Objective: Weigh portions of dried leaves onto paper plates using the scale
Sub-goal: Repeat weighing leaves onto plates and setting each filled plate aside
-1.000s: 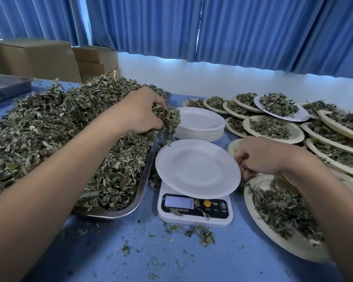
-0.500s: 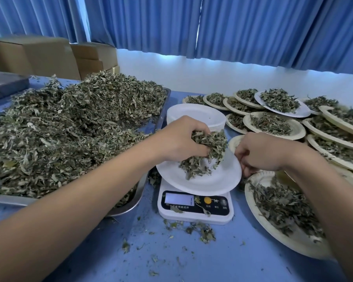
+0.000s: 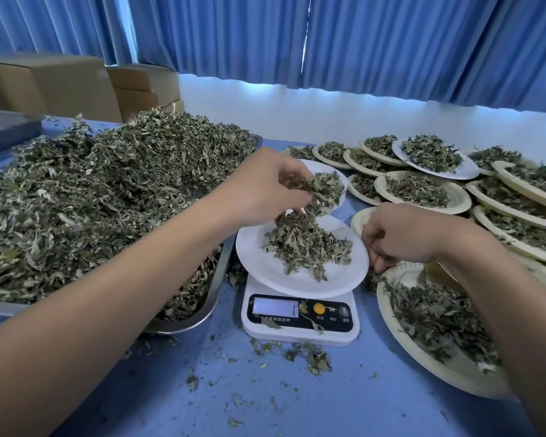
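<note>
Nearest, loose crumbs lie on the blue table (image 3: 202, 389), with both forearms reaching over it from the lower corners. The scale (image 3: 300, 316) stands straight below the left hand's grip, carrying a white paper plate (image 3: 265, 266) with a small pile of dried leaves (image 3: 306, 244) on it.

The left hand (image 3: 265, 187) hangs above that pile, palm down, wrist bent, fingers and thumb bunched around a clump (image 3: 322, 187) of leaves – some strands trail down from the grip toward the pile. Left of the grip a metal tray (image 3: 202, 320) holds the big heap (image 3: 108, 197).

The right hand (image 3: 401, 238) sits just right of the plate's rim, knuckles up and fingers curled under; its tips are hidden, so I cannot tell whether it holds anything. Beneath and right of it lies a filled tan plate (image 3: 391, 310).

Beyond the left grip is a stack of empty plates (image 3: 312, 165), then more filled plates (image 3: 423, 190) – farther back, cardboard boxes (image 3: 60, 86) and blue curtains (image 3: 391, 42).
</note>
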A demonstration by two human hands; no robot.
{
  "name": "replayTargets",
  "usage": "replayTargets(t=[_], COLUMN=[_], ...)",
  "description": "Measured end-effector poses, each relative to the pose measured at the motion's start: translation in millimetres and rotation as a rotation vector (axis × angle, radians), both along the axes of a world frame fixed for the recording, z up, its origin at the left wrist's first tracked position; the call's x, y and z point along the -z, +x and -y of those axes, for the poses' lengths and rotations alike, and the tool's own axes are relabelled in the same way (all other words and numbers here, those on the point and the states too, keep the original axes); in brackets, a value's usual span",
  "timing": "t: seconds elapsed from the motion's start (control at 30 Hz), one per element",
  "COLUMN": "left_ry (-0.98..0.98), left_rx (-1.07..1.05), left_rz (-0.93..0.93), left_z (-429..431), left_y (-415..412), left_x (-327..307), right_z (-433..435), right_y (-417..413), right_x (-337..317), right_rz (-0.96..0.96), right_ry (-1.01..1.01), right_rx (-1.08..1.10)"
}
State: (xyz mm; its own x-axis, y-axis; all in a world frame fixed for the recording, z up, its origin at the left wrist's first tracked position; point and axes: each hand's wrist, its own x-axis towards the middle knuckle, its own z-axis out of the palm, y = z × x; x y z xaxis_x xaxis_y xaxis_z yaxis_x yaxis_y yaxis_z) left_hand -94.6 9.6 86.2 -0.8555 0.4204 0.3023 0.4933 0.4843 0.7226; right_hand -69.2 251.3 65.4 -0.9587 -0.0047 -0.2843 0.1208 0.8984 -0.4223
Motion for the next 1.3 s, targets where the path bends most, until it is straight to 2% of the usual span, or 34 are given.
replayTargets(t=[0.13, 0.2, 0.37, 1.13, 1.2, 1.3], left_ry=[0.139, 0.155, 0.065, -0.004, -0.046, -0.242], left_rx=[-0.068, -0.071, -0.050, -0.081, -0.059, 0.030], left_rz=[-0.056, -0.016, 0.094, 0.064, 0.044, 0.061], left_z=[6.4, 10.4, 18.5, 26.2, 23.2, 19.1], left_y=[-1.7, -3.9, -10.3, -15.0, -12.2, -8.4], left_x=[-6.4, -9.5, -10.3, -14.0, -13.0, -11.0], right_z=[0.3, 0.2, 0.2, 1.2, 1.5, 1.8], right_y=[0.3, 0.3, -0.4, 0.5, 0.9, 1.2], right_x=[-0.7, -1.1, -1.4, -1.8, -1.9, -2.3], right_rz=[0.001, 0.002, 0.010, 0.003, 0.004, 0.011], right_ry=[0.000, -0.001, 0.001, 0.000, -0.002, -0.003], right_rx=[-0.003, -0.004, -0.018, -0.005, -0.002, -0.004])
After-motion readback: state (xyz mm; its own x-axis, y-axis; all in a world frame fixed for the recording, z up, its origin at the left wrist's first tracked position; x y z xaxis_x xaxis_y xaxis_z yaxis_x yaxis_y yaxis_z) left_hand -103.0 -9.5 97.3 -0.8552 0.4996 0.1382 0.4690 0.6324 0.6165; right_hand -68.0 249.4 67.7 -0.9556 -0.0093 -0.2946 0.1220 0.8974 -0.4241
